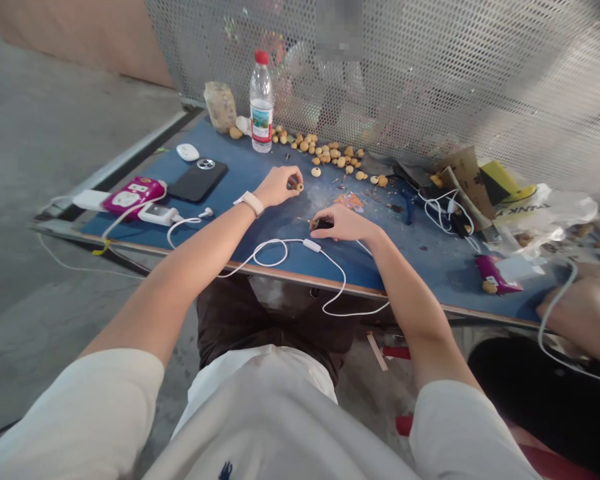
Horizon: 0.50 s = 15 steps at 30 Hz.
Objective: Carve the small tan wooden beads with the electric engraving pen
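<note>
My left hand (277, 187) hovers over the blue work table (260, 173), its fingertips pinching a small tan wooden bead (299, 188). My right hand (340, 223) rests on the tabletop just to the right, curled around a small dark object (323, 225) whose exact kind I cannot make out. A thin pointed piece seems to stick out to its left. Several similar beads (330, 155) lie in a loose row ahead of my hands. A white earphone cable (280, 243) runs across the table's front edge below my wrists.
A water bottle (261, 103) and a jar (220, 107) stand against the perforated metal screen (430, 80). A black phone (198, 180) and a pink device (133, 197) lie at left. Tools, cardboard and a plastic bag (545, 217) crowd the right. Another person's hand (585, 313) rests at far right.
</note>
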### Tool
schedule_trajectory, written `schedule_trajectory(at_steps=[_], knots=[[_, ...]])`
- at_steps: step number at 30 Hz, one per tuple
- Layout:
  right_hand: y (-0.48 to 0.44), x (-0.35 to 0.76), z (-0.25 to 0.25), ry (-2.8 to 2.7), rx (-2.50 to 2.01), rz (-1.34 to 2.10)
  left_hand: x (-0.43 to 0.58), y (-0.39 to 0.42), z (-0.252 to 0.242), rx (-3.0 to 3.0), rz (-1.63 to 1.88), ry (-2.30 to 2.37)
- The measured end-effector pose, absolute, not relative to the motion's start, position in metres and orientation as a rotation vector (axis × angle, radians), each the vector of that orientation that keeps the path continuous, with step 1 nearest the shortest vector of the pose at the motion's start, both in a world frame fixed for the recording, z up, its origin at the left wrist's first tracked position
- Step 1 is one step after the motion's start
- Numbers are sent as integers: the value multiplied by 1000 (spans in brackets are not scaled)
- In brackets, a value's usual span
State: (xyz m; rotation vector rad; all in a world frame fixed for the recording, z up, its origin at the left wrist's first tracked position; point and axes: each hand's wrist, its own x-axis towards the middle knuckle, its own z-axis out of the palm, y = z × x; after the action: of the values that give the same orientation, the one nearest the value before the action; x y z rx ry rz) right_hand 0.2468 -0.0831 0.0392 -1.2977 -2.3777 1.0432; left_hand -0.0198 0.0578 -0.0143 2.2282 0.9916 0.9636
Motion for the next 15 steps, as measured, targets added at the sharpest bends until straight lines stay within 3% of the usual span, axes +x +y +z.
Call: schedule_trajectory(at_steps=[5,15], knots=[[-61,287,35,-2402,-1456,444,-19,51,-9,2212,1064,1048],[-55,291,29,-2222,-1572,448,-15,37,-1,2239,979,804]])
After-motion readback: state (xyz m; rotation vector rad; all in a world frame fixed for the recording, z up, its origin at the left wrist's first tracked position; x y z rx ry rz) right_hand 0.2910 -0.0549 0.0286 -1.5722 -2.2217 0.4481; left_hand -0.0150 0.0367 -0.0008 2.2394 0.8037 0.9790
